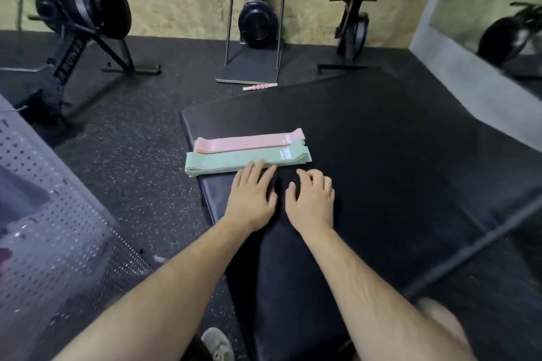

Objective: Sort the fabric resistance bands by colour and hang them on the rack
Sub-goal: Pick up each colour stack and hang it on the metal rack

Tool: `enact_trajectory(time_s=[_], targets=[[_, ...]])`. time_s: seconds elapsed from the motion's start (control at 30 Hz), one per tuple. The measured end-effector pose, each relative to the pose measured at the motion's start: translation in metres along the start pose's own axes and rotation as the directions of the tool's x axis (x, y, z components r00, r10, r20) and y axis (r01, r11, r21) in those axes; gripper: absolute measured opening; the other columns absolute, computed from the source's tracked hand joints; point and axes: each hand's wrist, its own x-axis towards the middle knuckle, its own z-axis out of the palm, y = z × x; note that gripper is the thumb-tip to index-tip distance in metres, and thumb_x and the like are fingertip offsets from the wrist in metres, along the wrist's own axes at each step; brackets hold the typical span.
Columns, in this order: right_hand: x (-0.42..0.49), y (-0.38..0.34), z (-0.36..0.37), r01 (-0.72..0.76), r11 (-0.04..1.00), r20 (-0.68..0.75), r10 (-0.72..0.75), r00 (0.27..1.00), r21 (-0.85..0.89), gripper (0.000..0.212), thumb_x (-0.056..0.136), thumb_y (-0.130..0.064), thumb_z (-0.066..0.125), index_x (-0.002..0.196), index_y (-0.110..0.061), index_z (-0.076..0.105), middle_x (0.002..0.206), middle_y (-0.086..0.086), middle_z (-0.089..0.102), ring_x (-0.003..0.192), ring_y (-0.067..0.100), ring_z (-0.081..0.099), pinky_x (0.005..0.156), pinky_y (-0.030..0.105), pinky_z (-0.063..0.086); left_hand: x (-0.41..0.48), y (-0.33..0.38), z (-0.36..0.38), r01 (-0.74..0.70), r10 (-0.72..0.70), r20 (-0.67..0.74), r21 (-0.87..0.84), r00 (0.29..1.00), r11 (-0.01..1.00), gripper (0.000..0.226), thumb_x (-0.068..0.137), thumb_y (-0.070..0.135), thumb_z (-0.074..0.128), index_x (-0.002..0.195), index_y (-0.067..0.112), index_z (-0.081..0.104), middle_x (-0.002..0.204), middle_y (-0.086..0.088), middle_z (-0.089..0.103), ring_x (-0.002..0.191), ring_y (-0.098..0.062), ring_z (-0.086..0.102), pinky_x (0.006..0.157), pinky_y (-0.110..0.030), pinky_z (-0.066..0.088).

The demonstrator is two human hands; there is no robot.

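Head view looks down on a black padded mat (381, 155) lying on the speckled rubber floor (132, 155). Two flat stacks of fabric bands lie side by side near the mat's left edge: the green bands (223, 161) nearer the person and the pink bands (243, 142) just behind them, the two stacks touching along their long sides. The left hand (252, 199) lies palm down with its fingers straight, the tips resting on the near edge of the green bands and gripping nothing. The right hand (312, 202) sits just beside it on the mat, fingers loosely bent, tips against the pad, holding nothing. The surface under both hands is too dark to tell whether anything black lies there. A grey perforated panel (58, 214), blurred, stands at the left. A pink-and-white roller stick (259, 87) lies on the floor beyond the mat.
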Motion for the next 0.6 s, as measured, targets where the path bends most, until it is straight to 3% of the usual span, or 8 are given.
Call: enact_trajectory(time_s=[0.07,0.17,0.27,0.43,0.6], targets=[[0.011,-0.004,0.004,-0.038,0.999,-0.038,0.039,0.999,0.030,0.049,0.096,-0.042,0.055,0.138,-0.016,0.055,0.135,0.004,0.052,0.119,0.029,0.048,0.098,0.044,0.043,0.011,-0.002,0.003,0.025,-0.025,-0.018,-0.007,1.000,1.000,0.069,0.088,0.039,0.043,0.154,0.018,0.043,0.164,-0.008,0.035,0.153,-0.031,0.026,0.124,-0.050,0.020],[0.035,-0.007,0.010,-0.201,0.977,-0.027,0.204,0.979,0.075,0.069,0.097,-0.056,0.050,0.148,-0.011,0.044,0.143,0.009,0.050,0.126,0.030,0.046,0.105,0.044,0.038,0.023,-0.004,0.006,-0.003,0.003,-0.021,-0.013,1.000,1.000,0.070,0.087,0.039,0.042,0.154,0.019,0.042,0.164,-0.004,0.035,0.154,-0.028,0.024,0.124,-0.050,0.020],[0.058,-0.003,0.018,-0.326,0.943,-0.007,0.327,0.945,0.070,0.078,0.095,-0.067,0.044,0.146,-0.008,0.045,0.141,0.011,0.052,0.127,0.031,0.045,0.108,0.044,0.033,0.030,-0.008,0.012,0.039,-0.041,-0.038,-0.045,0.998,0.998,0.067,0.088,0.042,0.039,0.152,0.023,0.044,0.164,0.001,0.035,0.155,-0.022,0.023,0.125,-0.043,0.017],[0.081,-0.005,0.026,-0.403,0.913,0.021,0.403,0.915,0.056,0.062,0.085,-0.070,0.052,0.117,-0.018,0.065,0.123,0.005,0.059,0.119,0.029,0.047,0.103,0.042,0.031,0.032,-0.011,0.018,0.045,-0.050,-0.068,-0.065,0.996,0.997,0.067,0.088,0.044,0.036,0.151,0.025,0.047,0.163,0.003,0.037,0.154,-0.019,0.024,0.125,-0.043,0.019],[0.095,-0.017,0.022,-0.483,0.865,0.150,0.464,0.873,0.139,0.036,0.082,-0.056,0.060,0.096,-0.023,0.063,0.120,0.001,0.056,0.117,0.027,0.045,0.100,0.039,0.030,0.033,-0.010,0.017,0.056,-0.059,-0.048,-0.073,0.997,0.996,0.065,0.090,0.042,0.040,0.153,0.026,0.044,0.165,0.004,0.033,0.155,-0.017,0.021,0.126,-0.042,0.015]])
